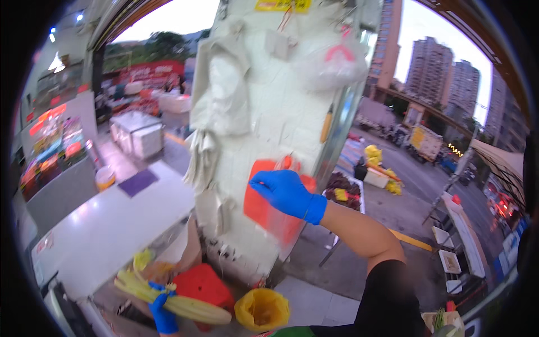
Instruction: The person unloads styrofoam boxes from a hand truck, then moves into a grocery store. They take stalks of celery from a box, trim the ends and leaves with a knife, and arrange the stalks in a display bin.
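My left hand (162, 309), in a blue glove, grips long pale-green vegetable stalks (189, 306), with a yellowish tie or root end near the fingers. The stalks lie tilted across the lower left of the view. In front of the wall, my right hand (283, 191), also gloved in blue, is raised with the fingers pinched together. Behind it, orange-red plastic bags (259, 200) hang on the white pillar (269, 113). Nothing shows between these fingertips. Whether they touch the bags I cannot tell.
A yellow-lined bin (263, 309) stands on the floor beside a red plastic stool (204, 282). To the left is a white table (113, 223) with a purple sheet (138, 183). White cloth bags (221, 88) and a clear plastic bag (332, 67) hang on the pillar.
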`<state>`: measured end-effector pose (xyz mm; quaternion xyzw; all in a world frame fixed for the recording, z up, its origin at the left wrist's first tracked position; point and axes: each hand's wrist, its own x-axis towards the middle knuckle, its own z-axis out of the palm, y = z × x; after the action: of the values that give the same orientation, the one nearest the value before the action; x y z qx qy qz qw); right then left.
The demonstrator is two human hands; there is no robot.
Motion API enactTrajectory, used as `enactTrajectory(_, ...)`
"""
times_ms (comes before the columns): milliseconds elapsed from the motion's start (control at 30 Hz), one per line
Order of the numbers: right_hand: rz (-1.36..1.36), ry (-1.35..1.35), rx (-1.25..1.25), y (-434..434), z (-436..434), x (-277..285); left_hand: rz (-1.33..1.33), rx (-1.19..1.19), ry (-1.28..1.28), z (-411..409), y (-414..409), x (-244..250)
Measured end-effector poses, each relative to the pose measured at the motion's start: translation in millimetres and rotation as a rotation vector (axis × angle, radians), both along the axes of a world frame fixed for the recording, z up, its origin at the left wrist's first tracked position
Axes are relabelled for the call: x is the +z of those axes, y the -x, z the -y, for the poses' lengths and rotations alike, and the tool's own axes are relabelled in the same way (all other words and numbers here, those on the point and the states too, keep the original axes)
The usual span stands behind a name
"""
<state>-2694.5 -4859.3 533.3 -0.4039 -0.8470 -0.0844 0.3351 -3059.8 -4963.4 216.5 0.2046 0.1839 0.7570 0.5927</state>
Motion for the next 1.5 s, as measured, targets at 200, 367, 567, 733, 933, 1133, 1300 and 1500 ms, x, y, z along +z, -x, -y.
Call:
enactTrajectory(200, -0.143, -0.474, 0.031, -12, -15, 139, -0.123, 0.079, 0.063, -23, 35, 7)
enactTrajectory(367, -0.312, -0.611, -0.085, -4, 22, 166, -0.132, 0.057, 0.068, -43, 35, 20)
enactTrajectory(567, -0.759, -0.140, -0.150, -73, -11, 123, -0.175, -0.004, -0.025, -75, 32, 14)
enactTrajectory(733, -1.075, 0.596, 0.209, -58, -11, 78, -0.329, -0.047, -0.109, -72, -25, 62)
enactTrajectory(933, -0.858, 0.387, 0.467, -62, 3, 50, -0.577, -0.142, -0.324, -53, -157, 168)
enactTrajectory(1133, -0.802, -0.617, 0.097, -194, -15, 153, -0.466, 0.008, -0.281, -17, -193, 179)
enactTrajectory(1300, -0.434, -0.663, -0.383, -284, -56, 215, -0.407, -0.015, -0.176, -7, -213, 165)
enactTrajectory(1500, -0.321, -0.620, -0.568, -262, -115, 253, -0.330, 0.141, -0.119, 3, -206, 154)
